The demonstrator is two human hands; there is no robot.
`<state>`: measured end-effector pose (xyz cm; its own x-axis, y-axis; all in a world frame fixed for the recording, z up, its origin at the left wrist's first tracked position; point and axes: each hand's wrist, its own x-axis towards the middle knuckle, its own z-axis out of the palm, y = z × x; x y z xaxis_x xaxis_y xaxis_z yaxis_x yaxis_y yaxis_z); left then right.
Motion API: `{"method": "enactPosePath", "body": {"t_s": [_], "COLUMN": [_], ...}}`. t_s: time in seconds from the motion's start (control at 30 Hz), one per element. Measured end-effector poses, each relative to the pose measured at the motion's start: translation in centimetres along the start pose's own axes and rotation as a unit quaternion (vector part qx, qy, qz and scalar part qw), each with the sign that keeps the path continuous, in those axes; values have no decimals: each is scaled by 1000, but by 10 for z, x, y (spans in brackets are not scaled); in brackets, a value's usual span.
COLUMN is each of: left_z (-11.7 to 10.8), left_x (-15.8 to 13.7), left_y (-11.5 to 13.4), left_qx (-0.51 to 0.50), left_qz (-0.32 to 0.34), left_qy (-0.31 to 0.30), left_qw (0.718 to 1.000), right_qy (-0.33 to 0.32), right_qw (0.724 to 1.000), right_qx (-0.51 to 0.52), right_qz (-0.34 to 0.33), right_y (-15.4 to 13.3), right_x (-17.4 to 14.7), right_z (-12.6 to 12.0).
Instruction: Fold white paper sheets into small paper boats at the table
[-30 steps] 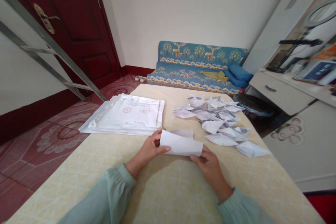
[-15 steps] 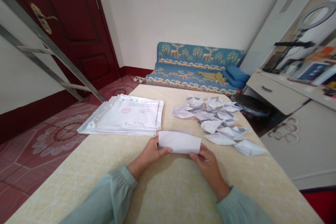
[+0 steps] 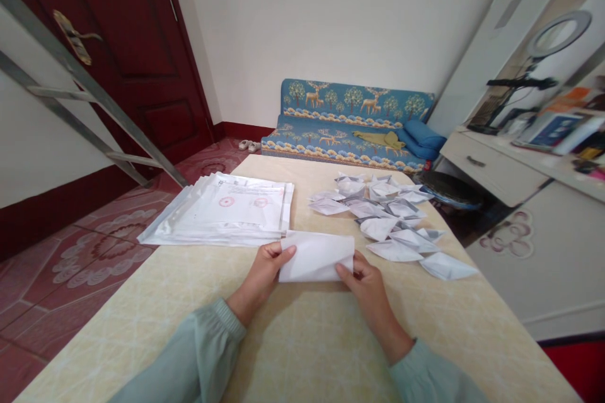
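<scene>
Drew the rear flap out of sight behind the front layer of the white paper (image 3: 316, 258), apparently bringing its edges nearer alignment. Pinched it narrowly at nine o'clock with the left hand (image 3: 263, 269), thumb shifted upward, and at three with the right hand (image 3: 372, 286). Kept the document stack (image 3: 241, 204) at ten, folded paper shapes (image 3: 396, 250) at two.

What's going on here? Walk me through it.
A person's left hand and right hand hold a rectangular piece of white paper at its two ends, over the cream patterned table. Beyond the left hand lies a stack of white papers, its top bearing red stamps. Beyond the right hand, pointed, folded white paper shapes sit in a loose cluster.
</scene>
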<state>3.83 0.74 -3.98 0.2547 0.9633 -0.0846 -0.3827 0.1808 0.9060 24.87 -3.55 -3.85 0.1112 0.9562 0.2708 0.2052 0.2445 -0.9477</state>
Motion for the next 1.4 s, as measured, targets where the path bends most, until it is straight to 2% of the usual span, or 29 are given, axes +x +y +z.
{"method": "enactPosePath", "body": {"t_s": [0.1,0.27,0.4,0.5,0.63,0.77,0.87,0.97,1.13,1.3,1.4], "left_z": [2,-3,-2,2,5,3,2,2,4,4,3], "left_x": [-1,2,3,1,-2,-4,-5,-4,-5,-4,-4], "left_y": [1,0,-1,0,2,2,-1,-3,-1,-2,-2], "left_qx": [8,92,144,177,202,193,172,149,118,121,157], "left_qz": [18,42,43,45,70,91,94,97,80,74,98], "left_qy": [-16,61,68,53,48,84,90,88,97,90,100], "left_qw": [1000,993,986,982,976,973,976,980,985,986,978], "right_qy": [19,49,76,109,93,89,119,146,180,185,193], "right_qw": [999,996,993,991,994,992,980,968,968,963,962], "right_qx": [9,29,79,67,58,86,147,192,172,192,189], "right_qz": [36,63,53,45,23,35,66,63,24,36,40], "right_y": [-4,2,2,1,5,12,15,15,12,11,11], "right_x": [3,2,0,0,1,1,0,0,2,2,2], "right_z": [5,22,23,17,12,13,14,14,12,13,13]}}
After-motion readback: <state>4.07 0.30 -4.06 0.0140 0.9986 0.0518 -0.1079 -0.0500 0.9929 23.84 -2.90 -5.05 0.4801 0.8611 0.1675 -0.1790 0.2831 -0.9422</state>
